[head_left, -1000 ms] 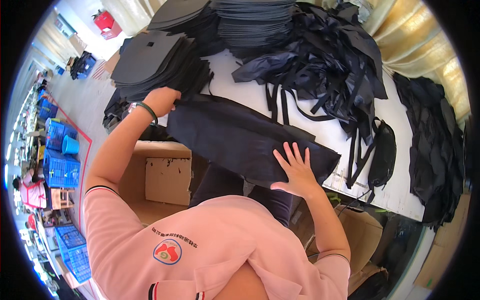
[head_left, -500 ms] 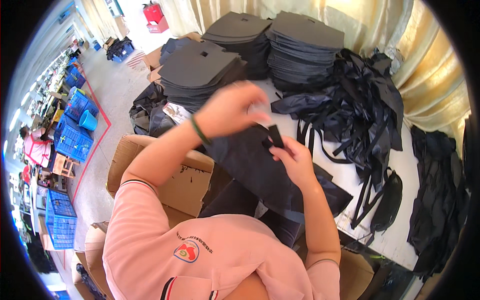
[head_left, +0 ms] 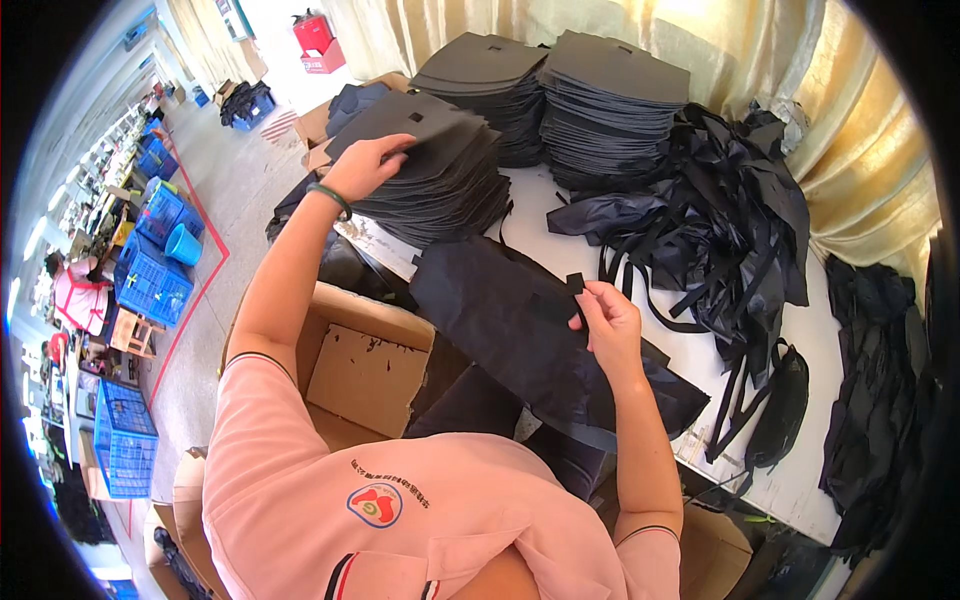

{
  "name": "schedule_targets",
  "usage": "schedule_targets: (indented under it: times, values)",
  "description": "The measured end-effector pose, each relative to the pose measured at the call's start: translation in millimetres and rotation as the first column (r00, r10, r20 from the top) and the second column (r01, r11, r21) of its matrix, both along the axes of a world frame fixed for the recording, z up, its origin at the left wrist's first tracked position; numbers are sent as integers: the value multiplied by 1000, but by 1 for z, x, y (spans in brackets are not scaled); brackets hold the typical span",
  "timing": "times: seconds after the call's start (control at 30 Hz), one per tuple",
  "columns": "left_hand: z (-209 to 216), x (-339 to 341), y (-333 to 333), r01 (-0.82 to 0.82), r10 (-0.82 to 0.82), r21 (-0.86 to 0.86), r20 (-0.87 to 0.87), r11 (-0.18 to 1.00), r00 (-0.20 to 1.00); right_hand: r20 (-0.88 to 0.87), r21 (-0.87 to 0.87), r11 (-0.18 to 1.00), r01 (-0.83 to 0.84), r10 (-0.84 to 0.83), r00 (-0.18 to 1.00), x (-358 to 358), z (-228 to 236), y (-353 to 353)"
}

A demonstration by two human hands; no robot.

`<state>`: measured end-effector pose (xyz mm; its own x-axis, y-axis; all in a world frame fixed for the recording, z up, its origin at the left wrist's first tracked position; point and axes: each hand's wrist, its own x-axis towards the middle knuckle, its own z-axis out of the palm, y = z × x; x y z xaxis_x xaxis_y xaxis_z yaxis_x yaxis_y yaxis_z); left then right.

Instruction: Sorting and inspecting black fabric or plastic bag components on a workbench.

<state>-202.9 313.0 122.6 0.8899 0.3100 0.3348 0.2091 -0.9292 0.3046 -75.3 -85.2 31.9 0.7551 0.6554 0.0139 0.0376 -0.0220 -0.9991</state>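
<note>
My left hand (head_left: 368, 168), a dark green bangle on its wrist, reaches over the near-left stack of dark grey panels (head_left: 440, 165). Its fingers are stretched out at the top panel's edge, beside a small square cutout. My right hand (head_left: 610, 322) pinches a short black strap (head_left: 575, 283) between thumb and fingers, with its end sticking up. Beneath that hand, a long piece of black fabric (head_left: 500, 320) lies over the table's near edge and my lap. Whether the strap is joined to this fabric, I cannot tell.
Two more panel stacks (head_left: 480, 65) (head_left: 615, 80) stand at the back by the gold curtain (head_left: 880, 130). A heap of black fabric and straps (head_left: 710, 220) covers the white table's (head_left: 790, 480) right side. An open cardboard box (head_left: 365, 375) sits left of my lap. Blue crates (head_left: 150, 285) line the floor.
My left hand has moved away from the strap, left and back to the near-left panel stack. My right hand has shifted slightly right and down, still holding the strap.
</note>
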Motion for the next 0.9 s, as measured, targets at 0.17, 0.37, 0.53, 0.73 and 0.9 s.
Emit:
schedule_targets:
  times: [0.17,0.37,0.53,0.73,0.9]
  values:
    - [35,-8,-117,135,8,-299,433,945,901,192,286,948,139,-199,961,9,-17,8]
    - [27,-8,-187,439,-219,-603,404,666,888,450,367,908,202,-363,816,15,13,9]
    - [24,-8,-199,457,-317,-502,342,735,885,427,339,909,241,-377,822,15,3,-5]
    - [23,-9,-189,464,-403,-476,230,747,886,412,304,917,257,-370,833,21,0,-14]
    - [24,8,-192,873,-860,-267,209,407,465,129,553,830,79,-178,976,22,-12,-11]
